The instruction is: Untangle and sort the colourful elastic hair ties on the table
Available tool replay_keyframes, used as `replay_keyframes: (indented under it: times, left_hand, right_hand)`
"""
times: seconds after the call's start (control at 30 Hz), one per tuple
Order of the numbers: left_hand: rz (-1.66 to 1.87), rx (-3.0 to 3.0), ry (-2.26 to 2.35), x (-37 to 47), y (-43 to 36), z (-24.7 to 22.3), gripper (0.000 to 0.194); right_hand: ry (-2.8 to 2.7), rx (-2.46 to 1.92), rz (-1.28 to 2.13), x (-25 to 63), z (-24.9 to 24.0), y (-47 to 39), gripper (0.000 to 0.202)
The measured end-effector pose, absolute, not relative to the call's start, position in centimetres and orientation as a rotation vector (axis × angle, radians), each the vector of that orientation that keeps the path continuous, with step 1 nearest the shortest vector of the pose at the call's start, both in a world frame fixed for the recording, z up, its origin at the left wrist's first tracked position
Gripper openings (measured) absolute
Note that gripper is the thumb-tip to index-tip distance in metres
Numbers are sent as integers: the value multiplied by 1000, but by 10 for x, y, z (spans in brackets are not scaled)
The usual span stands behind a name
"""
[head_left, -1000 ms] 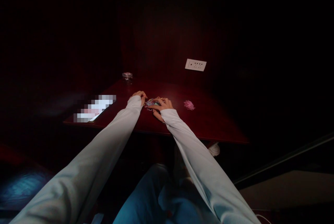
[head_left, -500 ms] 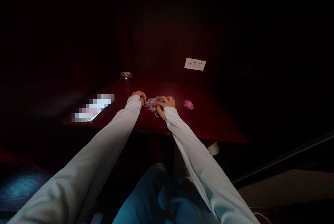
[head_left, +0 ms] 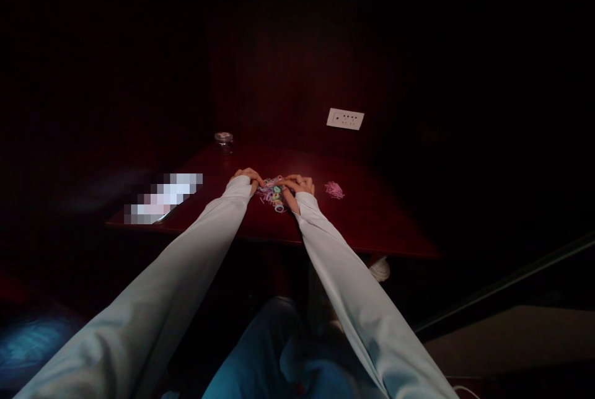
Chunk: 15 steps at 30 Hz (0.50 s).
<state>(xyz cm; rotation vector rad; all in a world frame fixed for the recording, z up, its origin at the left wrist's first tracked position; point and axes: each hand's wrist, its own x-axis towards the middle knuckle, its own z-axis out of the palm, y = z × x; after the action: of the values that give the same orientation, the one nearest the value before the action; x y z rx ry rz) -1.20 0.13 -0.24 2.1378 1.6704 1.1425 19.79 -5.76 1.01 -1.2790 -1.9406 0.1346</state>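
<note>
A mixed pile of small coloured hair ties (head_left: 276, 193) lies on the dark red table, with several thicker rings at its front. My left hand (head_left: 248, 176) rests at the pile's left edge, fingers bent and apart, touching the ties. Over the right side of the pile is my right hand (head_left: 300, 184), its fingers stretched out and thumb spread from them. Neither hand visibly grips a tie. To the right sits a separate small heap of pink hair ties (head_left: 334, 189).
A clear lidded jar (head_left: 224, 140) stands at the table's back left. A lit phone-like screen (head_left: 171, 196), partly pixelated, is by the left edge. The table (head_left: 381, 219) meets a dark wall holding a white socket plate (head_left: 345, 119). Surroundings are very dark.
My right hand has shifted slightly right, uncovering more of the pile's thicker rings. My left hand stays at the left edge. The whole view has shifted a little.
</note>
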Motion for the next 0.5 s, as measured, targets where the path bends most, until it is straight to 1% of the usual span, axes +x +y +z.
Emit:
replay_keyframes:
  times: [0.07,0.13,0.23,0.5]
  left_hand:
    - [1133,2172,1674,-11,1,-3,25]
    - [1127,2197,1658,-11,1,-4,25]
    - [1126,2218,1640,-10,0,-4,21]
    - [1193,2254,1617,-7,-3,-4,14]
  right_hand:
    - [-1816,-1282,197,204,9,-50,31]
    - [-1656,-1280,285,213,6,-41,38]
    - [-1536,-1301,379,223,2,-30,44]
    - [-1688,-1327,323,214,1,-38,28]
